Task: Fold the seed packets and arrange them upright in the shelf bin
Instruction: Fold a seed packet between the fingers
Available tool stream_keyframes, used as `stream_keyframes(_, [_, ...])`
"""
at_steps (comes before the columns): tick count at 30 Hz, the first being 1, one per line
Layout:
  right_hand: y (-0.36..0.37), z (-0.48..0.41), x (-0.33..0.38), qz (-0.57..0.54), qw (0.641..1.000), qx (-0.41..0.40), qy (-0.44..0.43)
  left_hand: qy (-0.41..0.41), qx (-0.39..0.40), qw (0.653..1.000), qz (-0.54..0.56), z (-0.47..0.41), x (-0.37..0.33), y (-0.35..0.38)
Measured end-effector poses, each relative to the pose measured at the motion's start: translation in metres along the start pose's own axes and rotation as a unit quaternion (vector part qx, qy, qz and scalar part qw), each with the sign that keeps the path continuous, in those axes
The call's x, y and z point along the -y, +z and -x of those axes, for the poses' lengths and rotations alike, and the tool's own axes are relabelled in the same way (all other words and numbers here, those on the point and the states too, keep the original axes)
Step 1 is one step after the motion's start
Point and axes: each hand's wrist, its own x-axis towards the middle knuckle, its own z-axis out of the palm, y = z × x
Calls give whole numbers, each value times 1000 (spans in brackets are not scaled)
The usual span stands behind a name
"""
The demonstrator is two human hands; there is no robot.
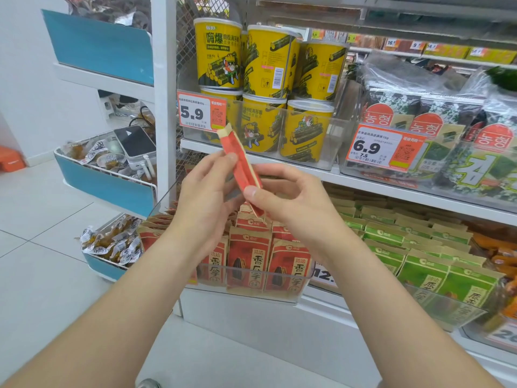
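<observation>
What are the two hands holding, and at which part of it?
A red seed packet, seen edge-on and tilted. The left hand pinches its upper part; the right hand pinches its lower part.

White shelving (163,88), pale tiled floor (42,219)

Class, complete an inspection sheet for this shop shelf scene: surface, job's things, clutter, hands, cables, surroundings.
Surface: white shelf holding clear bins.
Job's things: red packet held above the bin; stocked packets stand upright inside.
Clutter: device lying in a basket.
Hands: left hand and right hand both pinch the packet.
Cables: short white cables on the device.
Surroundings: yellow tubs, seaweed packs, green packets, tiled floor.
</observation>
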Motion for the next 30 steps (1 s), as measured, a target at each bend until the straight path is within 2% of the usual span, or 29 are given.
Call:
stream_keyframes(3, [-3,-2,-5,-13,996,-90,-21,15,97,989,-107,4,-4,-1])
stream_keyframes(6, [-6,-3,-9,-12,995,-87,-40,-10,174,978,-119,9,-5,-1])
stream_keyframes(11, [-3,-6,-16,-5,995,-96,-40,-16,223,970,-100,8,-6,-9])
stream_keyframes(20, [-2,-6,-17,-36,997,-73,-9,-38,225,967,-111,5,-12,-17])
stream_keyframes(23, [-10,-7,-17,22,999,-46,-6,-45,231,965,-119,5,-18,-18])
stream_keyframes(25, [-5,-4,-17,71,996,-58,-19,-40,227,962,-146,7,-18,-17])
stream_keyframes(28, [7,-2,-20,203,966,-126,-98,34,163,958,-234,9,-10,-14])
stream_keyframes(30, [10,-3,-20,234,954,-137,-129,89,126,950,-270,6,-4,-16])
